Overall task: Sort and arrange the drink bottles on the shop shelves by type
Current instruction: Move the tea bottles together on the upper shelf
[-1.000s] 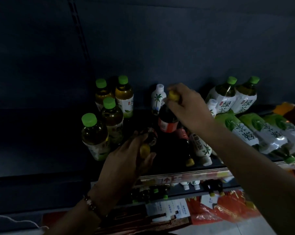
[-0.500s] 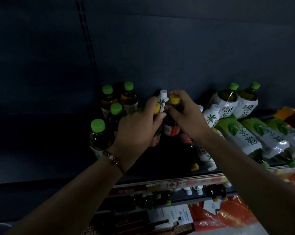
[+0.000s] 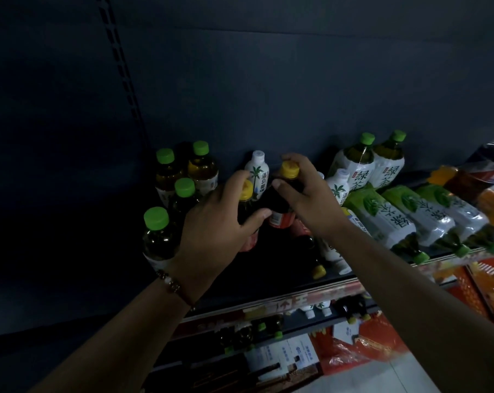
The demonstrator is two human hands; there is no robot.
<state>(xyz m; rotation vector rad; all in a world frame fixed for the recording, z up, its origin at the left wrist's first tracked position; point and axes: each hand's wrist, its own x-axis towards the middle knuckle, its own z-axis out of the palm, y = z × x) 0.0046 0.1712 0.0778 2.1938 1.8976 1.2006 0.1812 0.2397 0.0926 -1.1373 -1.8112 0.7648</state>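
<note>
Two yellow-capped dark bottles stand mid-shelf: left hand [image 3: 211, 222] fingers wrap one yellow-cap bottle [image 3: 246, 199], right hand [image 3: 302, 194] grips the other [image 3: 288, 180]. Green-cap teas [image 3: 166, 199] already grouped upright at left. Lying green tea bottles [image 3: 387, 219] at right still unsorted, so roughly half remains.

**shelfnoob:** any room left around your hands up there?

**me:** Tight. Left of my left hand [image 3: 217, 222] the green-cap tea bottles [image 3: 185, 188] stand packed, one right against my wrist. Behind my fingertips a white palm-tree bottle [image 3: 257, 174] blocks the back wall. Right of my right hand [image 3: 302, 199] another white bottle [image 3: 339, 188] stands close, then lying green-label bottles [image 3: 382, 217].

**shelfnoob:** so where's open?

**me:** Below my left palm the dark shelf [image 3: 268, 273] is bare to the front edge. Under my right wrist, fallen bottles [image 3: 319, 259] clutter it.
</note>
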